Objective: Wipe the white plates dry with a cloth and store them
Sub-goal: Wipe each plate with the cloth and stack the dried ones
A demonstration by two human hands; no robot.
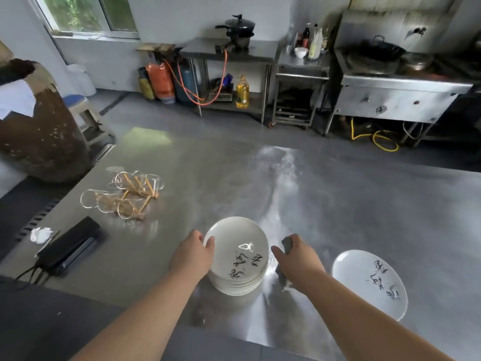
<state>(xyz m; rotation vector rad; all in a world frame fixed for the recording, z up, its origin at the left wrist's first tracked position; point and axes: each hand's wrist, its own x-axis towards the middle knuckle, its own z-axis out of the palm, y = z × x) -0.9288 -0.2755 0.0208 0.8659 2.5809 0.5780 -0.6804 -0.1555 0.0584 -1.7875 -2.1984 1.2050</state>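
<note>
A stack of white plates [238, 259] with black writing stands on the steel table [338, 204] near its front edge. My left hand [191, 256] grips the left rim of the top plate, thumb over the edge. Just right of the stack, my right hand [296, 261] holds a grey cloth [286, 246] bunched in its fingers, a little apart from the plates. A single white plate [369, 282], also with black writing, lies flat on the table to the right of that hand.
A wooden rack with glass plates [125, 196] sits at the table's left. A black device with cables [70, 243] and crumpled paper [40, 234] lie at the front left edge. A person in brown [39, 131] stands at the far left. Stoves and shelves line the back wall.
</note>
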